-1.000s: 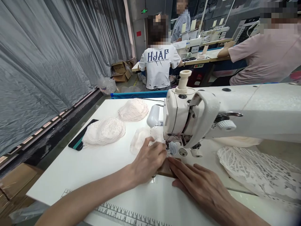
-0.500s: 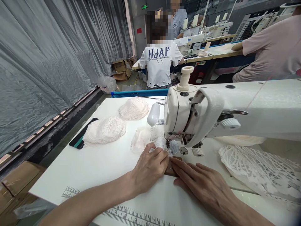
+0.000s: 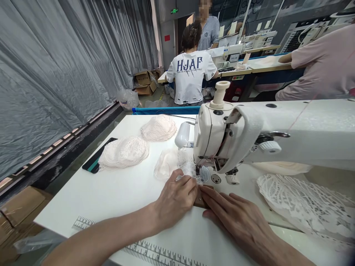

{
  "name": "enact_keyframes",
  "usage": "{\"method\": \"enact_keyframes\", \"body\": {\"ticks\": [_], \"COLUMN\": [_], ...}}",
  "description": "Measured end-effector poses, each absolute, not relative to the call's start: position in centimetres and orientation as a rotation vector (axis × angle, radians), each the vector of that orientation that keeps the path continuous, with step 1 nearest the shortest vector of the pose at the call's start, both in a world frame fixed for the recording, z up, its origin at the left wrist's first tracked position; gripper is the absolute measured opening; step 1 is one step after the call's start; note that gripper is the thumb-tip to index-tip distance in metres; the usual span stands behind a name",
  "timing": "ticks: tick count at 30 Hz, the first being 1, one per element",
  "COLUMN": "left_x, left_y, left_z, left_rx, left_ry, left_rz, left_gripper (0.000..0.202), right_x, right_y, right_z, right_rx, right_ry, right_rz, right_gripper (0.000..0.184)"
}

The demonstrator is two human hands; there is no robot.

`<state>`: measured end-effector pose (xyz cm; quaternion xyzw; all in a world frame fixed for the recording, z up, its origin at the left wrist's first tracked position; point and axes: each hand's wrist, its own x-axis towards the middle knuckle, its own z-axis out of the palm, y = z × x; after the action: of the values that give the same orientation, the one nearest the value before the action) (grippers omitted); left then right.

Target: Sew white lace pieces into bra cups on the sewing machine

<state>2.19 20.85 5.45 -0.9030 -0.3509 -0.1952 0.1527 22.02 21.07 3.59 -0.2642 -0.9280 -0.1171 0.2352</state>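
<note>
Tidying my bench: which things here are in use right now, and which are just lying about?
In use: left hand, right hand, lace piece at the needle, sewing machine, brown block.
Lying about: near lace cup, far lace cup, lace pile, dark mat.

Beyond the sewing machine (image 3: 249, 133), a person's white T-shirt (image 3: 191, 79) bore "HJAF" in large dark letters across the back; the small line beneath was too fine to read. In front of the sewing machine, a printed ruler scale (image 3: 144, 253) ran along the bench (image 3: 116, 192) edge, its numbers blurred. Far behind the sewing machine, a green sign (image 3: 174, 11) was illegible.
</note>
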Motion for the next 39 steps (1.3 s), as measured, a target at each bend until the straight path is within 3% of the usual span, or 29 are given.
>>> {"method": "enact_keyframes", "body": {"ticks": [16, 30, 39], "left_x": [1.5, 1.8, -3.3], "left_y": [22.3, 21.9, 18.9], "left_z": [4.8, 4.5, 8.6], "left_rx": [-2.655, -2.586, -2.868], "left_ry": [-1.102, -1.136, -1.273], "left_rz": [-0.462, -0.445, -0.481], "left_gripper": [0.021, 0.023, 0.026], "right_x": [21.7, 21.2, 21.0], "right_y": [21.5, 21.7, 21.0], "right_z": [3.4, 4.8, 5.7], "right_rx": [-0.780, -0.786, -0.671], "right_ry": [-2.524, -2.434, -2.437], "right_rz": [-0.307, -0.216, -0.092], "right_gripper": [0.038, 0.032, 0.029]}}
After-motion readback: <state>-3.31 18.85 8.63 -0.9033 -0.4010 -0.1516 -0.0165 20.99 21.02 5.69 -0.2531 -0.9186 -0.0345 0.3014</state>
